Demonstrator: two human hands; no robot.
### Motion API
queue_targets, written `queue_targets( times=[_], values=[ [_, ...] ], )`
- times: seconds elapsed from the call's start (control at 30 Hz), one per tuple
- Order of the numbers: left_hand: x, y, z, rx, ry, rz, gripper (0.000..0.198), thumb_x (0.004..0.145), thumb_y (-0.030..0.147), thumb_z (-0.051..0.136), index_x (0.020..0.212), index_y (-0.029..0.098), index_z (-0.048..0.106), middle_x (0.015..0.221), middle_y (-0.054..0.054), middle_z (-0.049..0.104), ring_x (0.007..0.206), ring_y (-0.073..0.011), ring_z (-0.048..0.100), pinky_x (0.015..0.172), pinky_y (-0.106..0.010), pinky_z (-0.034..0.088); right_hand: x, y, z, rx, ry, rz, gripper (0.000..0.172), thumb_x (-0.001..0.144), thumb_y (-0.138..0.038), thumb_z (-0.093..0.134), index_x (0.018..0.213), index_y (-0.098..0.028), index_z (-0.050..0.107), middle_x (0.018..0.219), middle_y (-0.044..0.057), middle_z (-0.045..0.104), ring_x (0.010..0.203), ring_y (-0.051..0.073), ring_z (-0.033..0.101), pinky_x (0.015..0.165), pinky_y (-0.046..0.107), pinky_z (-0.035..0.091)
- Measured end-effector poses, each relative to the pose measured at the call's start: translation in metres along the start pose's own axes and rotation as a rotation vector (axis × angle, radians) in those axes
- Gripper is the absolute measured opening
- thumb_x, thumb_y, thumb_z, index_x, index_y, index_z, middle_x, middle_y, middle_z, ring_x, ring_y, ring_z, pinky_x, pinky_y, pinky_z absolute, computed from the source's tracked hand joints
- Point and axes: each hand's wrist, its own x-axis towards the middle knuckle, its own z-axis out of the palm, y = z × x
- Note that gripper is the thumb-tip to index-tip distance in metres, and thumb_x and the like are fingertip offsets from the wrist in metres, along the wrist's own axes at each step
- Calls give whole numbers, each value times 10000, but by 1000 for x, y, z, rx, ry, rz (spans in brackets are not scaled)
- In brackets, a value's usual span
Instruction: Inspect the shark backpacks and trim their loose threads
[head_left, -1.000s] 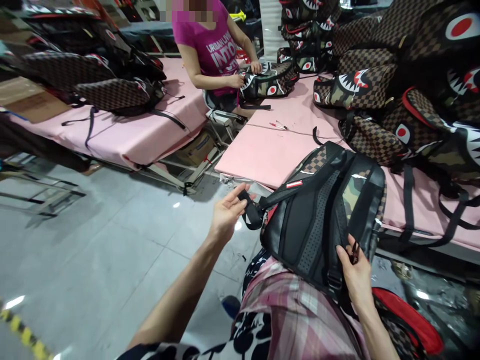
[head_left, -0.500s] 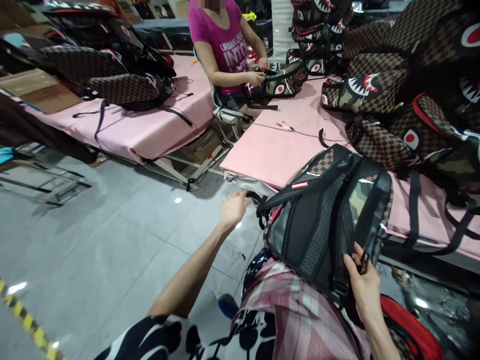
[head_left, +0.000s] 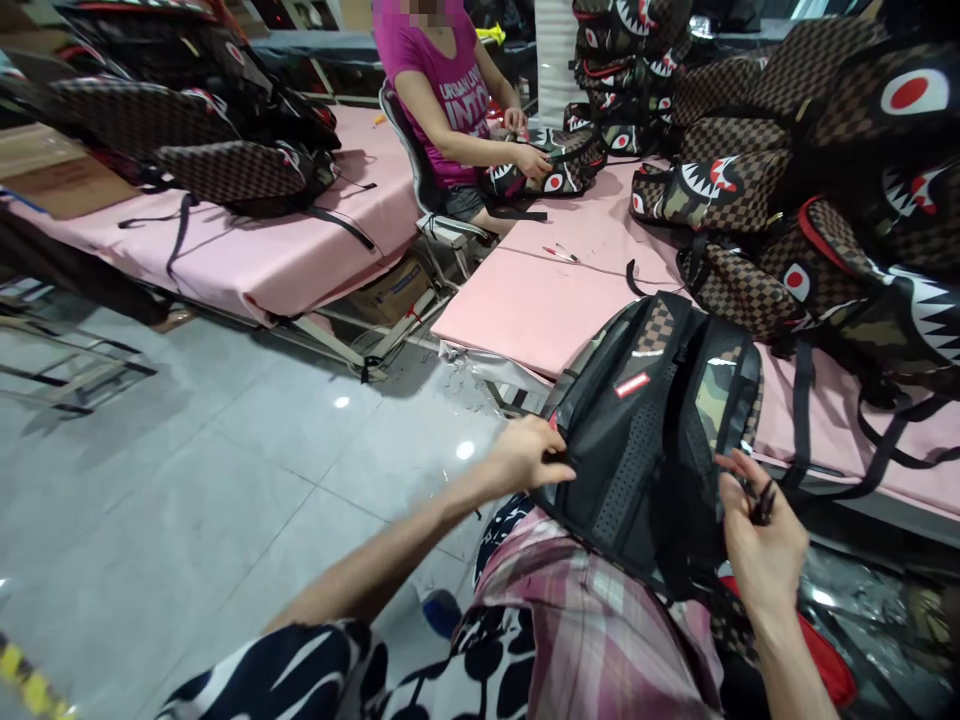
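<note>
A black backpack [head_left: 622, 460] with checkered and camouflage parts leans from my lap against the pink table, its padded back and shoulder straps facing up. My left hand [head_left: 534, 458] is at its left edge, thumb and fingers closed on a black strap, mostly hidden by the fingers. Over the back panel lies the shoulder strap with a red label [head_left: 631, 385]. My right hand [head_left: 769, 535] is at the bag's right side, fingers curled, with a small dark tool [head_left: 763, 503] held in it; its exact kind is unclear.
Checkered shark-face backpacks [head_left: 739, 180] are piled on the right of the pink table [head_left: 510, 300]. Pens [head_left: 561, 254] lie on it. Across it, a seated person [head_left: 457, 110] handles another bag. More bags [head_left: 232, 175] lie on the left table. A red-trimmed item [head_left: 825, 655] is low right.
My left hand has moved right, from the stretched strap end to the bag's edge. The labelled shoulder strap has shifted right. My right hand has come off the other strap, outward.
</note>
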Motion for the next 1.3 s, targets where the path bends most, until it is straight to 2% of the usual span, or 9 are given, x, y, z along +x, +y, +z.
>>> queue_targets(
  times=[0.1,0.2,0.3,0.4,0.53,0.7,0.9,1.07,1.3],
  values=[
    [-8,16,25,271,93,112,364,713,353,704,993,129,643,1107,-147,588,1059,-280,523,915,-412,425,15,-37,33,142,-178,-166,324,851,-368,509,1102,-194,618,980,65,690,747,147,628,675,260,485],
    [-16,17,31,413,124,88,329,753,334,672,1024,154,624,1120,-136,576,1070,-283,520,945,-461,404,24,-63,83,189,-480,-336,275,877,-325,468,1055,-197,633,994,55,694,845,160,648,739,265,496],
    [-29,12,34,449,58,24,341,811,318,606,1112,161,581,945,-98,626,922,-246,586,840,-414,477,27,-69,120,-82,-692,-447,257,882,-301,470,1072,-233,630,1054,33,688,932,187,646,788,288,484],
    [-42,8,49,431,59,-43,398,880,266,489,1254,128,480,921,-100,645,873,-232,604,731,-347,516,26,-66,130,-420,-795,-459,325,882,-401,479,1149,-249,586,993,39,706,916,236,656,735,319,483],
    [-44,6,64,410,161,-37,371,898,251,432,1237,124,514,897,-96,642,879,-247,585,740,-379,523,24,-71,125,-531,-774,-490,529,877,-505,444,1296,-182,418,1056,86,671,859,230,661,653,298,468],
    [-42,-3,63,220,294,48,282,879,251,479,1116,171,608,870,-76,616,810,-204,564,680,-331,521,19,-86,135,-670,-760,-656,208,897,-292,453,1006,-183,591,958,64,640,819,186,626,633,257,416],
    [-39,-36,56,-39,631,-39,189,889,238,477,971,195,642,902,-42,614,802,-131,600,708,-250,507,12,-79,140,-745,-763,-748,191,886,-295,498,979,-208,641,905,59,615,814,185,576,655,282,382],
    [-20,-49,47,0,413,-133,215,882,302,485,991,220,651,888,-16,601,801,-128,590,724,-251,481,8,-81,137,-777,-733,-772,244,909,-278,456,1047,-198,641,877,80,615,807,208,553,650,312,360],
    [-8,-48,40,-77,341,-271,231,880,265,425,786,179,617,762,-6,557,704,-126,551,658,-247,431,9,-82,138,-784,-754,-769,249,908,-295,457,1025,-202,656,880,84,614,797,209,538,638,322,337]
  ],
)
